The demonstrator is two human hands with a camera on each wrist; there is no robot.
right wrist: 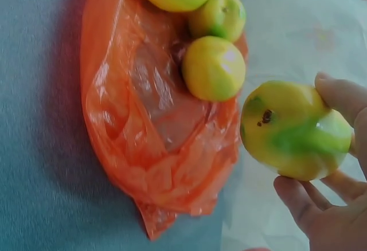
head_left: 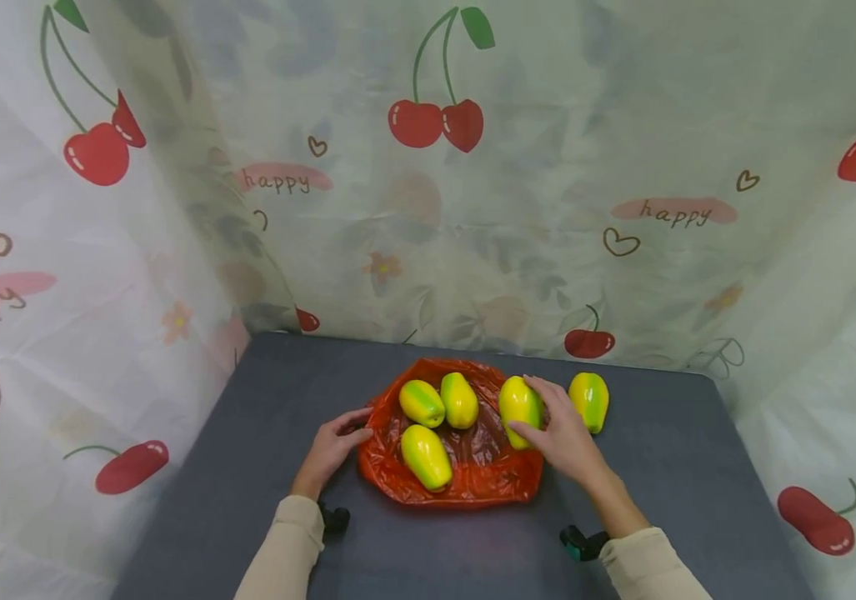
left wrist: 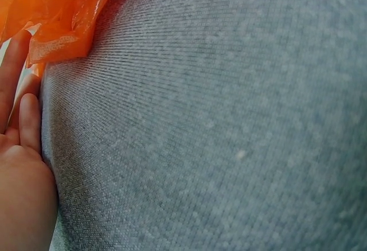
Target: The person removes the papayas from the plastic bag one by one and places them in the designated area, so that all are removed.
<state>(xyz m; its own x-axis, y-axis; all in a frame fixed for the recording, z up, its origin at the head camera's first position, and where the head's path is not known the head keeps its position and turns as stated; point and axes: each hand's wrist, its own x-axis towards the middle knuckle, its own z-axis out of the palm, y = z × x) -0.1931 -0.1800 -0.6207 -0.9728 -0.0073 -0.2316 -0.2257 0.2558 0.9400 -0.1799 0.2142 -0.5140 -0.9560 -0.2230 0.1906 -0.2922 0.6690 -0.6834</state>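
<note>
My right hand (head_left: pixel 566 429) grips a yellow-green papaya (head_left: pixel 520 408) between thumb and fingers, over the right side of a red plastic bag (head_left: pixel 465 500). The right wrist view shows this papaya (right wrist: pixel 295 130) with a dark stem mark, held off to the side of the bag. Three more papayas lie in the bag's spread mouth: one at the back left (head_left: pixel 422 404), one at the back middle (head_left: pixel 460 402) and one in front (head_left: pixel 426 458). My left hand (head_left: pixel 332 450) touches the bag's left edge, its fingers (left wrist: pixel 30 119) fairly straight.
Another papaya (head_left: pixel 589 400) rests on the grey table (head_left: pixel 443 550), right of the bag and beyond my right hand. Printed white curtains (head_left: pixel 518 183) enclose the table at the back and both sides. A dark wrist device (head_left: pixel 583 543) sits under the right wrist.
</note>
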